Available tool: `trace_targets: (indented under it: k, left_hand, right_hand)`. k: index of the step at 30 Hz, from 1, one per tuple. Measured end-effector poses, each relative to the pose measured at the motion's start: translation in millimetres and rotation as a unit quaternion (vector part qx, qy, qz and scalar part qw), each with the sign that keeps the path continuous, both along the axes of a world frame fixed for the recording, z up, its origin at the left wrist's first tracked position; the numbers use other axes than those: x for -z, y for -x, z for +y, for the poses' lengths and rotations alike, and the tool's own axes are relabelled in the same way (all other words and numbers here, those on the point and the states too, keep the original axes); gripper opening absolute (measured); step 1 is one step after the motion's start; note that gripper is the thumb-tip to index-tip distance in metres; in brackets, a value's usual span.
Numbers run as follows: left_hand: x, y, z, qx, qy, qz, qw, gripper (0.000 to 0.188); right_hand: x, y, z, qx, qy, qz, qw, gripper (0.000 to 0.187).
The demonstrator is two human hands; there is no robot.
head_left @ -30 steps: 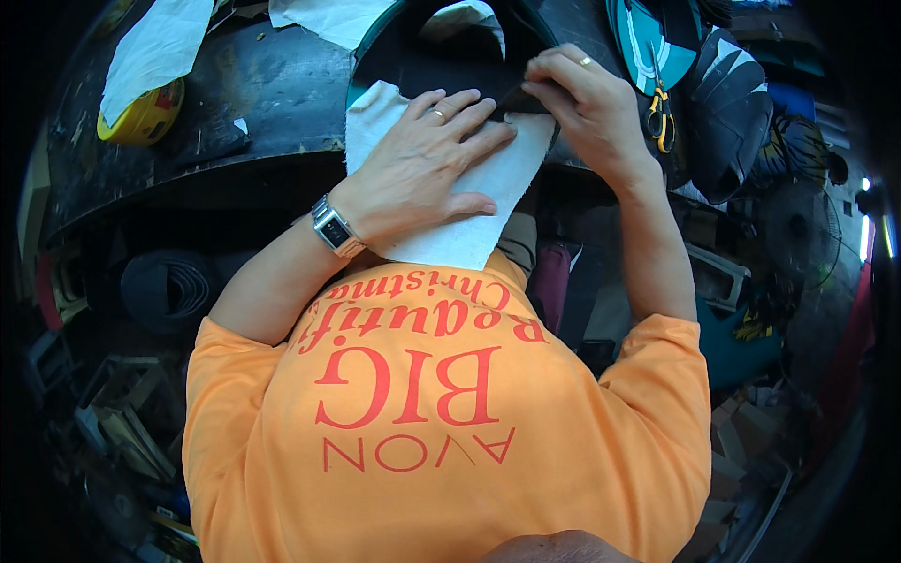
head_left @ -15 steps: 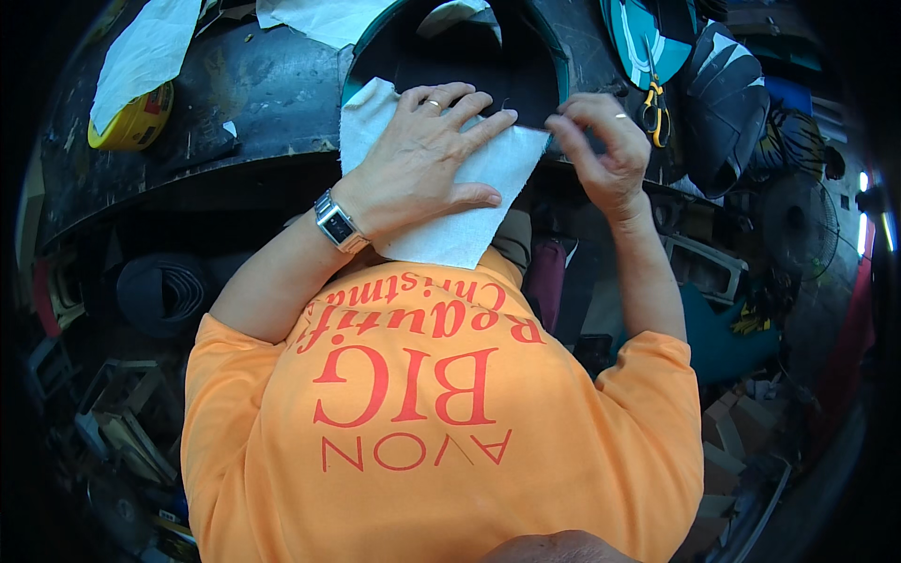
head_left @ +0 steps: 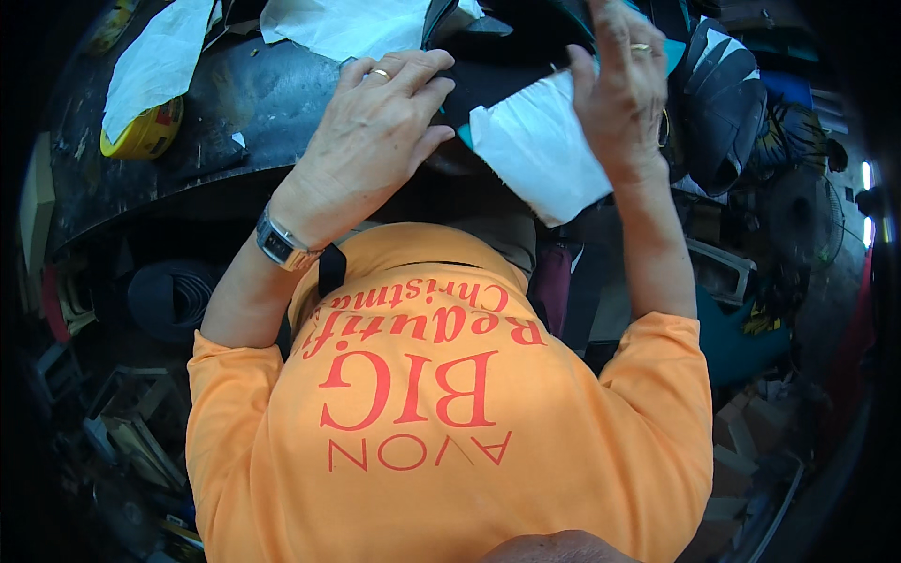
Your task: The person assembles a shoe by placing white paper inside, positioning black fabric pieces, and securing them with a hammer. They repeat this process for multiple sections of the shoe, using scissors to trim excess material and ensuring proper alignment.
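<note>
A dark curved piece with a teal edge [head_left: 511, 80] lies at the near edge of the workbench. From its near side hangs a white cloth piece [head_left: 540, 155] with a frayed edge. My left hand [head_left: 380, 113], fingers curled, grips the dark piece by its left edge. At its right edge my right hand [head_left: 621, 98] holds on between thumb and fingers, the fingertips partly cut off by the top of the view. The white cloth runs close beside my right hand and wrist.
White cloth sheets [head_left: 343, 28] lie on the dark workbench [head_left: 253, 103], one over a yellow round tin [head_left: 143, 131]. Stacked dark cut pieces [head_left: 721, 113] stand at the right. A fan [head_left: 807, 220] and a dark roll [head_left: 169, 298] are lower down.
The dark piece has turned, and the cloth has shifted right with it. My left hand has left the cloth for the piece's left edge. My right hand has moved up, away from the cloth's corner.
</note>
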State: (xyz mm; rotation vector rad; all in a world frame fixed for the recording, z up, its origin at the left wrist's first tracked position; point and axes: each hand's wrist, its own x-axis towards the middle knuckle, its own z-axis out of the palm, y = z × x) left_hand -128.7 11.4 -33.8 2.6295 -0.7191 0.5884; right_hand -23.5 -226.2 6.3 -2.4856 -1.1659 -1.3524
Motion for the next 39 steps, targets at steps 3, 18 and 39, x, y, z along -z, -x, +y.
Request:
trace_targets:
  k: [3,18,39]
  left_hand:
    - [6,0,-3,0.000,-0.013,0.007,1.000,0.036]
    - [36,-8,-19,0.030,0.066,0.099,0.992,0.039]
    - [20,-40,-4,0.152,0.136,0.202,0.958,0.014]
  right_hand:
    - [36,39,14,-0.146,-0.105,0.338,0.924,0.071]
    - [87,63,-2,-0.174,-0.240,0.521,0.800,0.070]
    - [67,60,2,-0.180,-0.282,0.624,0.706,0.041]
